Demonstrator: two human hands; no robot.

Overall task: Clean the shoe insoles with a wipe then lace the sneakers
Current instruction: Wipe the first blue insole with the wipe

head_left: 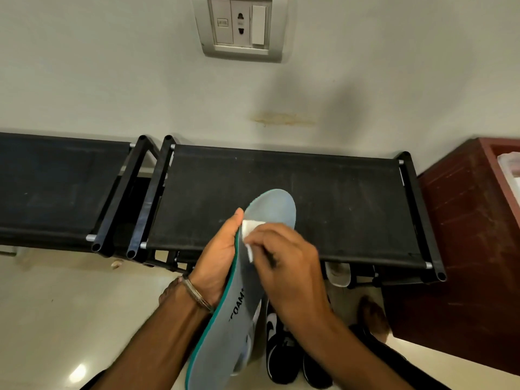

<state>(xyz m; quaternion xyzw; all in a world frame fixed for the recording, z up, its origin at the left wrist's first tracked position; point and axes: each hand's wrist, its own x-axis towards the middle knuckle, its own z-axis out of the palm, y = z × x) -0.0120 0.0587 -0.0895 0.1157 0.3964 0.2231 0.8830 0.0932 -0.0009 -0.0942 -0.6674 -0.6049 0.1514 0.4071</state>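
My left hand (218, 260) grips a grey insole (233, 316) with a green edge and black lettering, held up lengthwise in front of me, toe end away. My right hand (287, 266) pinches a folded white wipe (250, 235) and presses it against the insole's upper middle. A second insole shows partly behind the first, near its heel end. Black sneakers (284, 353) with white logos stand on the floor below my hands, partly hidden by my right forearm.
A black fabric-topped shoe rack (309, 192) stands against the wall right behind the insole, with another rack (50, 181) to its left. A dark red cabinet (461, 249) is at the right. A wall socket (239, 26) sits above. My bare foot (374, 316) is on the floor.
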